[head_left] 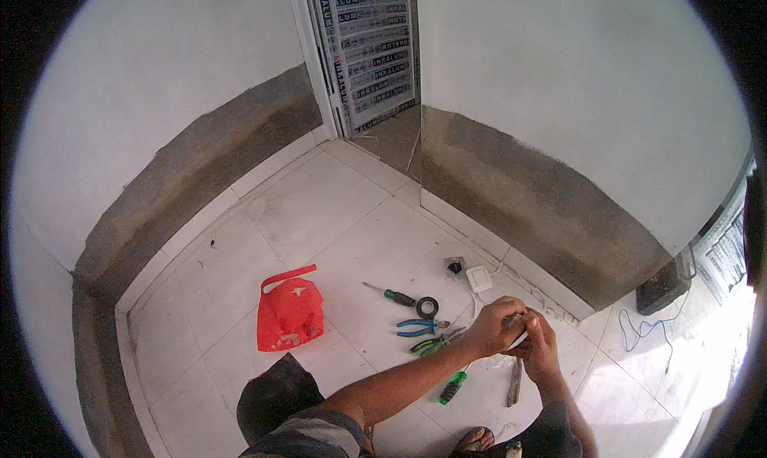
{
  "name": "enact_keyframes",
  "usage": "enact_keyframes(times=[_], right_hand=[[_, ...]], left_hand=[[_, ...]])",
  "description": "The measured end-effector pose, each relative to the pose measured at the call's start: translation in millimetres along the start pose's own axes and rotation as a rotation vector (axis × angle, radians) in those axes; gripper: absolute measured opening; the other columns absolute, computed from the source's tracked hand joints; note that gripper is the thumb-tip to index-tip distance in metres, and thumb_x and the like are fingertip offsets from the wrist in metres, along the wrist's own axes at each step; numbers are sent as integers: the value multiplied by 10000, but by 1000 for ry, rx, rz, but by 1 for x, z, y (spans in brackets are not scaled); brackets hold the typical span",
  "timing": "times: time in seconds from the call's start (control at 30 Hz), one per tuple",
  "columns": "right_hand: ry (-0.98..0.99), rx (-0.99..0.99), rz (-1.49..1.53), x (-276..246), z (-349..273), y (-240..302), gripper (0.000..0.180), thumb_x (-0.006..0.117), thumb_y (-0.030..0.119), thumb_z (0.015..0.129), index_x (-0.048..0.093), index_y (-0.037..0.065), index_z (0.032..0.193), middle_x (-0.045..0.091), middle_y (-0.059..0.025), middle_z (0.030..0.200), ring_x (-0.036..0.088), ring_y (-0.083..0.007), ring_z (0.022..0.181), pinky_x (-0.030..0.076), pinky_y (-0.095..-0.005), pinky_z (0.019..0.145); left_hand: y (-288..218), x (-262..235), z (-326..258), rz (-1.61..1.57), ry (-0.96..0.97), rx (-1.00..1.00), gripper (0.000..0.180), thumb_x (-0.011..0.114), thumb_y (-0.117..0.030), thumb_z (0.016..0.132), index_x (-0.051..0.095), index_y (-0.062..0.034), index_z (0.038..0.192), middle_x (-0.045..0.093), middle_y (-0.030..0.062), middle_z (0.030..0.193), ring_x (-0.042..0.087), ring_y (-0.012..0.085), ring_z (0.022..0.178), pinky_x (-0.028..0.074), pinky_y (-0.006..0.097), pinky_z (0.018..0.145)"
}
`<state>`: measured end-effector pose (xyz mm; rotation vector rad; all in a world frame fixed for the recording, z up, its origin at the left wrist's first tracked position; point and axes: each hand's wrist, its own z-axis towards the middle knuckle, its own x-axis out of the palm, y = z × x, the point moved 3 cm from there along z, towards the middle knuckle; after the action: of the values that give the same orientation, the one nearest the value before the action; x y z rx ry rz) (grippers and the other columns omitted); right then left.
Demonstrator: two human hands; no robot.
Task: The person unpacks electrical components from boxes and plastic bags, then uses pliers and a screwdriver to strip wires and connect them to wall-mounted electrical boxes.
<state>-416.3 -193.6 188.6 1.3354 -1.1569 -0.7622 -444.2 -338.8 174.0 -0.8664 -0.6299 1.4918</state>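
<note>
My left hand [494, 324] and my right hand [541, 348] meet over the white tiled floor [319, 210] and are closed together on a small white part [518, 340] with a white wire [473, 304] trailing from it. What the part is cannot be made out. Just below the hands lie a green-handled screwdriver [452, 388] and a dark flat tool [514, 382]. To the left of my left hand lie blue-handled pliers [420, 326] and green-handled pliers [434, 344].
A second green-handled screwdriver [391, 295] and a roll of black tape [427, 306] lie on the tiles. A white switch plate [479, 279] and a dark socket part [455, 267] sit near the wall. A red plastic bag [288, 312] lies left. A blue cable [644, 328] and a black box [662, 284] are right.
</note>
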Motion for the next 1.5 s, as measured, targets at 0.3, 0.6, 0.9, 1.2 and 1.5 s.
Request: enact_keyframes(times=[0.3, 0.6, 0.9, 1.2, 1.5], right_hand=[[104, -193, -176, 1, -2, 3, 899, 791, 338, 908, 276, 34, 1579, 656, -160, 1162, 681, -181, 920, 570, -328, 801], [112, -117, 35, 10, -8, 13, 944, 802, 299, 893, 221, 45, 1592, 597, -188, 1325, 647, -278, 1156, 565, -435, 964], [82, -244, -103, 5, -3, 11, 874, 793, 290, 902, 295, 19, 1568, 489, -155, 1468, 556, -269, 1276, 453, -422, 1086], [133, -89, -4, 9, -12, 24, 794, 752, 338, 947, 329, 68, 1561, 673, -159, 1193, 681, -234, 1030, 570, -379, 908], [159, -101, -56, 6, -16, 31, 722, 734, 342, 960, 390, 58, 1527, 682, -144, 1124, 689, -209, 982, 582, -371, 873]], left_hand=[[1, -1, 5, 112, -28, -193, 343, 578, -333, 1003, 607, -2, 920, 606, 167, 826, 636, 340, 802, 503, 450, 723], [-4, -4, 4, -19, 35, -111, 334, 578, -331, 997, 615, 1, 999, 635, 170, 920, 645, 357, 872, 518, 430, 776], [-8, -2, 10, 82, 17, -10, 273, 562, -276, 982, 605, -19, 1064, 639, 190, 993, 651, 360, 925, 527, 424, 847], [-32, -6, 17, 9, 22, -171, 379, 566, -277, 985, 605, 7, 1234, 672, 219, 1134, 681, 371, 991, 549, 432, 875], [-31, -4, 15, -29, 21, -31, 398, 469, -294, 1033, 652, 14, 1208, 723, 160, 1007, 695, 221, 851, 559, 362, 780]])
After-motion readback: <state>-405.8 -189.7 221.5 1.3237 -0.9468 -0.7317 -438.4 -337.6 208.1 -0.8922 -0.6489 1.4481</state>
